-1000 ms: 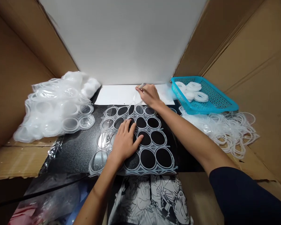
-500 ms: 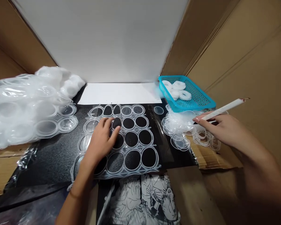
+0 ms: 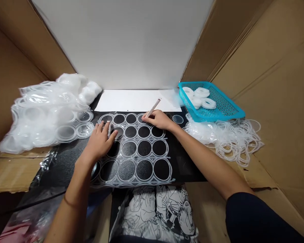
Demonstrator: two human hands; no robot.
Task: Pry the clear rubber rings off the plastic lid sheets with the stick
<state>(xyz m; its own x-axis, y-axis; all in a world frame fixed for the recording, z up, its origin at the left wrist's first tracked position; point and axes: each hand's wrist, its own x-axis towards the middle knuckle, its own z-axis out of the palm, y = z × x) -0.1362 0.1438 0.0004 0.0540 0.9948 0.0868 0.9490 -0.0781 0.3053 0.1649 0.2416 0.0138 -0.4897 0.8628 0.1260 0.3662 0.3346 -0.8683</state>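
A clear plastic sheet of round rings (image 3: 145,157) in rows lies flat on the black work surface. My left hand (image 3: 99,141) rests with fingers spread on its left part. My right hand (image 3: 159,119) grips a slim white pen-like tool (image 3: 154,106), which slants up with a reddish upper end. The tool's lower end is hidden by my fingers, over a ring in the far row, right of the middle. A single loose clear disc (image 3: 177,119) lies just right of the right hand.
More ring sheets are heaped in a cloudy pile (image 3: 48,114) at left. A blue basket (image 3: 224,104) at back right holds several white ring bundles (image 3: 208,103). Loose cut-off rings (image 3: 233,140) lie before it. White paper (image 3: 124,100) lies at the back, between cardboard walls (image 3: 273,87).
My right hand has moved left from the loose rings onto the far row of the sheet, carrying the tool. The left hand has shifted slightly left on the sheet. The view has shifted a little.
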